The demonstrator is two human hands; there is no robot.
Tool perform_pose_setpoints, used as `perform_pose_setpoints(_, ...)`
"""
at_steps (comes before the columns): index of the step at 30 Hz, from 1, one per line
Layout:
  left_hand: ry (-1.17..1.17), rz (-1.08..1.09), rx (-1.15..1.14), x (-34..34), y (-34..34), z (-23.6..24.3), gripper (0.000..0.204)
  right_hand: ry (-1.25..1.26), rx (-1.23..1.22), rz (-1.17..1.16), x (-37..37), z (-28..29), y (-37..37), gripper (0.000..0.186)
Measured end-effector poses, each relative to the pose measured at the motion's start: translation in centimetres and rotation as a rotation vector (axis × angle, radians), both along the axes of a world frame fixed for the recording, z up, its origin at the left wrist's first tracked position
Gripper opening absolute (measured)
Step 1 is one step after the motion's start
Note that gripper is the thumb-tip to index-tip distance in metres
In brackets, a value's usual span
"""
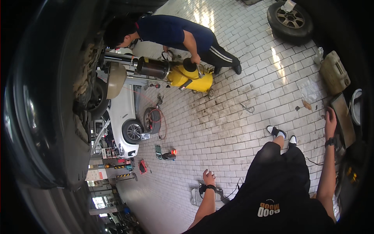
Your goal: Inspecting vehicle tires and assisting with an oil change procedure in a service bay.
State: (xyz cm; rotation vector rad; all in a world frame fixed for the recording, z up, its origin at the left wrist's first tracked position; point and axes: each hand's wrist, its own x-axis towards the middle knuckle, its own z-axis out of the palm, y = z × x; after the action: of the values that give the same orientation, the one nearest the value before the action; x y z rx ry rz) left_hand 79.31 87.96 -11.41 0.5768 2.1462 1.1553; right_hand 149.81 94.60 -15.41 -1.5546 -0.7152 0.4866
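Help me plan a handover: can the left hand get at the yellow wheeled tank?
Probably not: tiled floor separates the left hand from the yellow wheeled tank, which another person's hand appears to hold.

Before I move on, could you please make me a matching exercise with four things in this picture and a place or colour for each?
1. Left hand
2. Right hand
3. Wheeled tank
4. Farther car

A. White
B. Seen beside a brownish panel
C. Yellow
D. Seen beside a grey bundle

Pairs: 1-D, 2-B, 3-C, 4-A.
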Motion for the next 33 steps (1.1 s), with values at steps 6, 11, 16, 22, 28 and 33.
perform_pose_setpoints(6,-0.097,0.086,-0.007,-5.7,3.2,-3.2,0.041,-0.03,0.163,0.012,-1.9,5.2,9.6,0.027)
perform_pose_setpoints(11,-0.016,0.081,0.093,-5.0,8.1,3.7,0.044,-0.023,0.304,0.12,-3.5,14.7,19.5,0.027)
perform_pose_setpoints(16,0.001,0.247,0.157,-7.0,6.5,8.3,0.045,0.0,0.398,0.26,-7.2,18.4,29.8,0.026)
perform_pose_setpoints(22,-0.014,0.466,-0.038,-3.8,-0.2,5.3,0.045,-0.073,0.279,0.427,-12.0,18.5,36.6,0.025)
perform_pose_setpoints(28,-0.164,0.584,-0.22,1.6,-6.4,3.1,0.042,-0.014,0.168,0.546,-11.6,13.4,38.5,0.025)
perform_pose_setpoints(33,-0.11,0.514,-0.118,4.5,-0.8,7.3,0.043,-0.081,0.051,0.532,-6.8,10.6,38.6,0.026)
